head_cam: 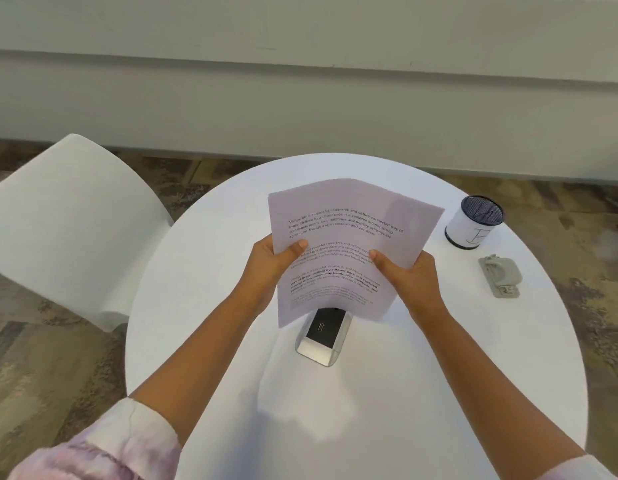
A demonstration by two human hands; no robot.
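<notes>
A sheaf of white printed paper (345,237) is held upright above the middle of the round white table (196,306). My left hand (273,258) grips its left edge, thumb on the front. My right hand (404,271) grips the right edge the same way. The sheets bow slightly and their top corners fan apart. Below the paper's lower edge lies a small silver and black box (323,336) showing a paper-clip picture; its far end is hidden by the paper.
A white cylindrical cup with a dark mesh rim (473,223) stands at the table's right. Nearer, a grey hole punch (501,277) lies flat. A white chair (72,230) sits to the left. A pale wall runs behind, over patterned carpet.
</notes>
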